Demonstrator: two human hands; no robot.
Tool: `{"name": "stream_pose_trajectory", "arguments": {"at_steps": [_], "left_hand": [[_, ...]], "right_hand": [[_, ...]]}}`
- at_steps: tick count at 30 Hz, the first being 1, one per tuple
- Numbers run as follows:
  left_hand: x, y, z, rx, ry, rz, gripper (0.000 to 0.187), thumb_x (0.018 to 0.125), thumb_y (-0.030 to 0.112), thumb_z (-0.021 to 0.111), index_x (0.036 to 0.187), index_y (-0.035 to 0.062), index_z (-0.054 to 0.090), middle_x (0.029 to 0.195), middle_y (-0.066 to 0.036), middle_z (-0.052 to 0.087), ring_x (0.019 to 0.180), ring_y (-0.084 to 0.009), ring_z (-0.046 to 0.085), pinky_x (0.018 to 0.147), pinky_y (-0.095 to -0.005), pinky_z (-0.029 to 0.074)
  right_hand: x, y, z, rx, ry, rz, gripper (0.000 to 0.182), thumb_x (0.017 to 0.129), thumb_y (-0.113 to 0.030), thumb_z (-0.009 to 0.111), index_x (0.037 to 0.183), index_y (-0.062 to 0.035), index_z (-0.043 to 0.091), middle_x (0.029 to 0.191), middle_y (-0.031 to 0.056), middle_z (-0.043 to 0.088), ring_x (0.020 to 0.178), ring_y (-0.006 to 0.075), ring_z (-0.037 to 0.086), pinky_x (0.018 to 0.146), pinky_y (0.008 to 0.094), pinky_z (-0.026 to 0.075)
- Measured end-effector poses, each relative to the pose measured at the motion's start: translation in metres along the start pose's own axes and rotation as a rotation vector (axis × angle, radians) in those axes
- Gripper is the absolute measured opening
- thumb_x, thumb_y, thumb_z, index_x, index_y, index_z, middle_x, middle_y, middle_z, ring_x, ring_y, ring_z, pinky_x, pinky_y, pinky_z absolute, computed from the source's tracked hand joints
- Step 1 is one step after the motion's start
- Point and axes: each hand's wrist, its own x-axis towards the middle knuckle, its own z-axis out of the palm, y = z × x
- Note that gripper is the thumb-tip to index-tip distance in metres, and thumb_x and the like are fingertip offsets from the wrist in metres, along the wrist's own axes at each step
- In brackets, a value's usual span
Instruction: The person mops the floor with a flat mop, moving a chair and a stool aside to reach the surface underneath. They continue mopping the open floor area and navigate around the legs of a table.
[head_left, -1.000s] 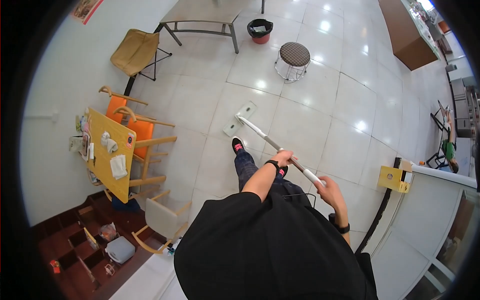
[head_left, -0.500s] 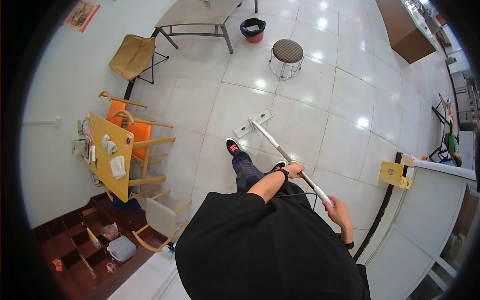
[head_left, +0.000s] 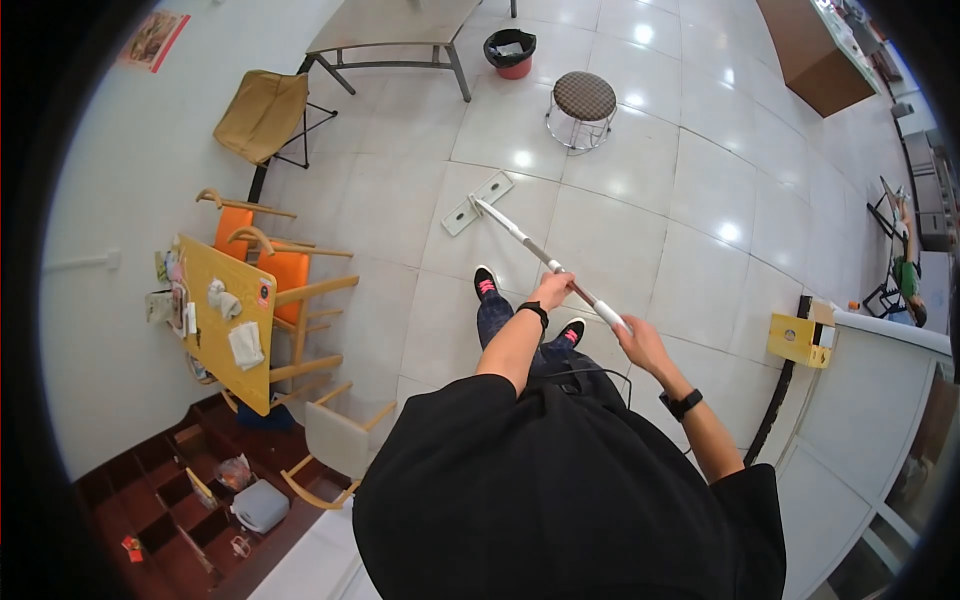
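Note:
A flat mop slants across the middle of the view, its pale rectangular head lying on the tiled floor ahead of my feet. Partway up the pole, my left hand is wrapped round the shaft. My right hand grips the white upper end of the handle. Both hands are closed, and a dark band shows on each wrist. My shoes with pink laces stand on the floor just behind the mop head.
A round checked stool and a red bin with a black liner stand ahead. On the left are a folding chair, a yellow table and orange chairs. A yellow box sits at the right by a low partition.
The mop head has slid forward and to the left across the floor. Both my hands moved forward and left with the pole, and my right arm is more extended.

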Motion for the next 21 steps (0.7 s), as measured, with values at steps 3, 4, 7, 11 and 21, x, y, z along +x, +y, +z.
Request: {"name": "stream_pose_trajectory", "arguments": {"at_steps": [3, 4, 7, 11, 21], "left_hand": [[0.011, 0.035, -0.020, -0.056, -0.001, 0.096, 0.012, 0.077, 0.004, 0.053, 0.084, -0.0046, 0.048, 0.078, -0.010, 0.052, 0.074, -0.0191, 0.052, 0.070, -0.0289, 0.044], [0.021, 0.045, -0.030, -0.090, 0.058, 0.139, 0.012, 0.077, 0.004, 0.054, 0.084, -0.0049, 0.049, 0.079, -0.010, 0.052, 0.074, -0.0186, 0.052, 0.069, -0.0283, 0.044], [0.027, 0.086, -0.058, -0.138, 0.155, 0.185, 0.013, 0.078, 0.005, 0.053, 0.086, -0.0052, 0.049, 0.083, -0.011, 0.053, 0.076, -0.0171, 0.052, 0.066, -0.0268, 0.043], [0.016, 0.156, -0.090, -0.167, 0.112, 0.153, 0.016, 0.082, 0.009, 0.050, 0.091, -0.0042, 0.047, 0.085, -0.012, 0.054, 0.079, -0.0197, 0.053, 0.072, -0.0281, 0.045], [0.036, 0.284, -0.136, -0.306, 0.202, 0.029, 0.021, 0.082, 0.013, 0.042, 0.090, -0.0057, 0.038, 0.066, -0.011, 0.047, 0.056, -0.0208, 0.050, 0.049, -0.0310, 0.046]], "right_hand": [[0.041, -0.044, 0.005, 0.041, -0.039, 0.068, 0.034, 0.081, -0.029, 0.046, 0.094, 0.0006, 0.057, 0.071, 0.0189, 0.058, 0.070, 0.0320, 0.057, 0.063, 0.0391, 0.043], [0.053, -0.062, 0.009, 0.084, -0.056, 0.125, 0.034, 0.081, -0.029, 0.046, 0.090, 0.0016, 0.057, 0.076, 0.0226, 0.058, 0.076, 0.0366, 0.056, 0.066, 0.0419, 0.043], [0.093, -0.096, 0.040, 0.098, -0.046, 0.122, 0.035, 0.079, -0.030, 0.046, 0.087, 0.0026, 0.058, 0.074, 0.0227, 0.057, 0.074, 0.0371, 0.056, 0.065, 0.0420, 0.043], [0.147, -0.143, 0.070, 0.116, -0.069, 0.132, 0.035, 0.079, -0.030, 0.045, 0.085, 0.0029, 0.057, 0.073, 0.0230, 0.057, 0.073, 0.0376, 0.056, 0.065, 0.0424, 0.043], [0.234, -0.260, 0.116, 0.050, -0.065, 0.106, 0.036, 0.079, -0.028, 0.045, 0.084, 0.0058, 0.056, 0.073, 0.0246, 0.057, 0.071, 0.0383, 0.056, 0.065, 0.0427, 0.042]]}}
